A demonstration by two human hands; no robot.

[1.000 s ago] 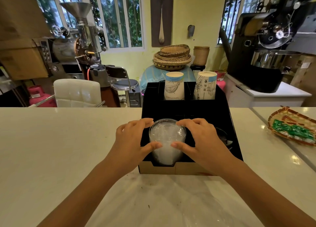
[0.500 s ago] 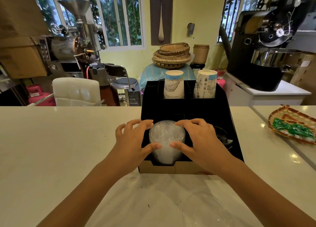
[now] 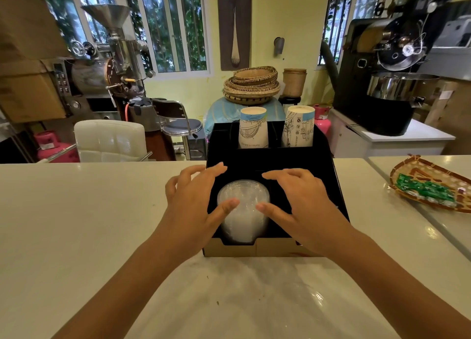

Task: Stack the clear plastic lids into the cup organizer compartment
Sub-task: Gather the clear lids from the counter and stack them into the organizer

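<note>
A stack of clear plastic lids (image 3: 243, 224) sits in the front left compartment of the black cup organizer (image 3: 257, 164) on the white counter. My left hand (image 3: 193, 206) is on the stack's left and my right hand (image 3: 303, 206) on its right. Both hands have their fingers spread and lifted off the stack. Only the two thumb tips lie over the lids' near side. Two stacks of printed paper cups (image 3: 253, 128) (image 3: 298, 127) stand in the organizer's rear compartments.
A woven tray with green packets (image 3: 430, 188) lies on the counter at the right. Thin clear plastic wrap (image 3: 254, 300) lies on the counter in front of the organizer. Coffee roasters, a stool and stacked baskets stand beyond the counter.
Both hands gripped the lid stack earlier. Now the fingers have spread away from it, and the stack sits lower in the compartment.
</note>
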